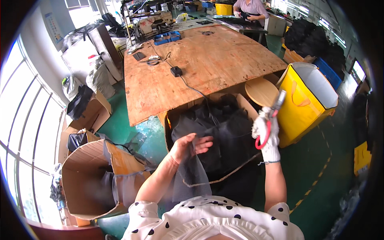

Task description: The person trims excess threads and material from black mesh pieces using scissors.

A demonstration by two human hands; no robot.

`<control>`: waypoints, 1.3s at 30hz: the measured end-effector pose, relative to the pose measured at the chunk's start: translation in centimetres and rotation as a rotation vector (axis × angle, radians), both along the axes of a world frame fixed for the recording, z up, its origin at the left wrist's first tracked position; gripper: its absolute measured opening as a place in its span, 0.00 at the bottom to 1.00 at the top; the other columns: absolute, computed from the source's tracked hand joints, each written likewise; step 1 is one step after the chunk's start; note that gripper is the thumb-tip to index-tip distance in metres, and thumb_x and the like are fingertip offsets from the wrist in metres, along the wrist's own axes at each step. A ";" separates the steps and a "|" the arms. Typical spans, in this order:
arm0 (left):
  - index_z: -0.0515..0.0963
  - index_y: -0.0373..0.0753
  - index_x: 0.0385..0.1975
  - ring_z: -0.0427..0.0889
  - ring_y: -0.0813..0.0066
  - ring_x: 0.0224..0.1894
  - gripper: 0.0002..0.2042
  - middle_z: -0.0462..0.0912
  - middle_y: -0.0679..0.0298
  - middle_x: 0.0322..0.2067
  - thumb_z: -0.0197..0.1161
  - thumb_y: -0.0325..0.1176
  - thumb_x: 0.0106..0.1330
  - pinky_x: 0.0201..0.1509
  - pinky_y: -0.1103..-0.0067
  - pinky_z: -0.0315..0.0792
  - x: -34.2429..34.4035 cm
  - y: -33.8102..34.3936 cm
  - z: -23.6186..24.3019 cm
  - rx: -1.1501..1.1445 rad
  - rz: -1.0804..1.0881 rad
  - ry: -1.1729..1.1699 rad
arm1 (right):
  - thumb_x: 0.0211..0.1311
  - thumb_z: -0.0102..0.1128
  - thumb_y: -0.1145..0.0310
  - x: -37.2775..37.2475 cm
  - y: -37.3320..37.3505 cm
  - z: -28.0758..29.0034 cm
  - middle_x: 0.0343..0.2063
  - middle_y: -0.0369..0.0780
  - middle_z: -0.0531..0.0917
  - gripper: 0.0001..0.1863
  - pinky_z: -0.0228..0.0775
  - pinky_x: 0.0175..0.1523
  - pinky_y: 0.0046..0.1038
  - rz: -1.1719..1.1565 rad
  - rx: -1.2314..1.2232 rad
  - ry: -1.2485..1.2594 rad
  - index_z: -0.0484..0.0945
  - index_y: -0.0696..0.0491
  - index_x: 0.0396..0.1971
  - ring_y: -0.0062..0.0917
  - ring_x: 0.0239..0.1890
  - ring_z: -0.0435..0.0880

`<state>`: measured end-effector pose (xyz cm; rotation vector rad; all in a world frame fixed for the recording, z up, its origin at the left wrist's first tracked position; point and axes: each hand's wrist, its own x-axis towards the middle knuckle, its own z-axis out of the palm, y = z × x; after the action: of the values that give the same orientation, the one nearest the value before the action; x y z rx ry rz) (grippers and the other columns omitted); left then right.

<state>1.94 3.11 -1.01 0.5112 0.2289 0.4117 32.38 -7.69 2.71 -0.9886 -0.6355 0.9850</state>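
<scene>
My bare left hand [190, 146] has a piece of sheer grey mesh [191, 176] between its thumb and fingers. The mesh hangs down toward my lap. On the right, my right hand [265, 134] wears a white knitted glove and grips red-handled scissors [263, 141]; their metal end points up and away, blurred. In front of me, black mesh fabric [216, 128] fills a cardboard box [247, 107] and spills over its near edge. My left hand is over the near left part of that black heap.
A wooden table [200, 68] stands beyond the box, with a cable and small black adapter [176, 71] on it. To the right is a yellow insulated bag [302, 106] beside a round wooden stool [262, 91]. An open carton [86, 172] stands at left. A person [252, 12] works behind the table.
</scene>
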 end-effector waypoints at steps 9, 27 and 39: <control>0.69 0.36 0.37 0.62 0.50 0.62 0.15 0.59 0.44 0.61 0.59 0.41 0.61 0.65 0.65 0.59 0.5 0.2 1.2 0.116 0.174 -0.025 | 0.65 0.48 0.64 -3.5 -8.9 1.9 0.18 0.30 0.66 0.07 0.53 0.18 0.13 0.033 0.183 0.794 0.68 0.49 0.40 0.10 0.14 0.62; 0.68 0.34 0.38 0.71 0.58 0.56 0.12 0.70 0.47 0.54 0.54 0.38 0.65 0.63 0.66 0.62 0.0 -0.6 1.0 0.287 0.205 0.018 | 0.64 0.47 0.49 -12.1 -5.1 0.6 0.18 0.30 0.72 0.16 0.63 0.12 0.15 0.785 -0.506 0.361 0.69 0.47 0.36 0.14 0.12 0.70; 0.70 0.33 0.39 0.76 0.64 0.49 0.10 0.77 0.57 0.43 0.53 0.33 0.65 0.60 0.69 0.64 0.3 -0.4 0.4 0.281 0.149 0.052 | 0.64 0.48 0.52 -12.6 -3.4 0.8 0.16 0.29 0.72 0.14 0.61 0.10 0.18 0.685 -0.419 0.251 0.70 0.48 0.33 0.14 0.11 0.68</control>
<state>2.27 2.66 -0.65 0.7846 0.2615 0.5807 19.77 -11.07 3.46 -0.9989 -0.5750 1.8748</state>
